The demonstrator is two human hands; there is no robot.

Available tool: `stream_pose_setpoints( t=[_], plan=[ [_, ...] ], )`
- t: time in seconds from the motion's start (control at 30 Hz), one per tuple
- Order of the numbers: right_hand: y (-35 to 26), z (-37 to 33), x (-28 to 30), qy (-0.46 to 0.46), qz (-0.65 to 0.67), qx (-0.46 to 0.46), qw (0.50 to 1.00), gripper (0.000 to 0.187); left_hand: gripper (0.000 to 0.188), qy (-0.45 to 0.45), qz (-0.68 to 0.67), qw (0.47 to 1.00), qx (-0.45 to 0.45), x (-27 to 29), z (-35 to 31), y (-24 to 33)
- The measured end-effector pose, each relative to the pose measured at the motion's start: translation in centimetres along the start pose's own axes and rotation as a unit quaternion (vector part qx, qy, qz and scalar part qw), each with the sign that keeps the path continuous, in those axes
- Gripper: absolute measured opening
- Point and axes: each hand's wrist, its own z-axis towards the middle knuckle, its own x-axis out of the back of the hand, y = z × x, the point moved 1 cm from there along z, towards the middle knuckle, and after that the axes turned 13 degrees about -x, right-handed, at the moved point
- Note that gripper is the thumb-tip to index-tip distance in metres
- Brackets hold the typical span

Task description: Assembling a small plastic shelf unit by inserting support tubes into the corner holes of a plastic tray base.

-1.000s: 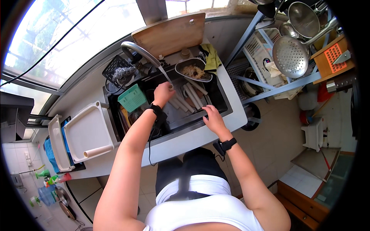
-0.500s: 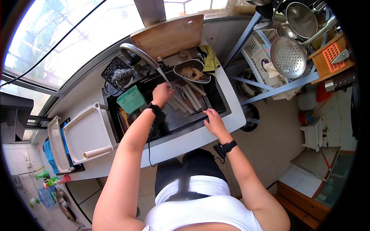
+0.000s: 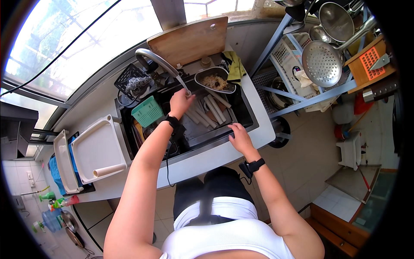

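My left hand [image 3: 181, 104] is at the end of the faucet's metal spout [image 3: 177, 77], its fingers closed around the tip, though partly hidden. Below it, inside the dark sink [image 3: 202, 137], lie several long pale sticks [image 3: 214, 107] that look like peeled root vegetables. My right hand [image 3: 240, 137] rests at the sink's near right rim, fingers stretched out, holding nothing. A metal strainer basket [image 3: 200, 81] with brownish scraps hangs at the sink's far side. Left of my left hand stands a green plastic basket [image 3: 147, 112].
White trays [image 3: 98, 149] sit on the counter at the left. A wooden cutting board [image 3: 189, 41] leans at the back beside a yellow-green cloth [image 3: 235, 68]. On the right, a blue-grey metal rack [image 3: 319, 94] carries a perforated skimmer [image 3: 321, 64]. A cable [image 3: 167, 168] hangs over the counter's front edge.
My left hand has shifted slightly upward at the spout. My right hand stays at the sink's rim, and the sticks lie as before.
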Motion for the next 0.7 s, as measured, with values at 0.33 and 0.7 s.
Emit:
stream_pose_setpoints(
  t=[0.33,0.7],
  plan=[
    [-0.2,-0.2,-0.3,-0.001,-0.001,0.002,1.000,0.045,0.030,0.014,-0.017,1.000,0.011,0.8,-0.7,-0.2],
    [-0.2,-0.1,-1.4,-0.013,0.011,-0.005,1.000,0.043,0.034,-0.014,-0.065,0.997,-0.024,3.8,-2.6,-1.6]
  ],
)
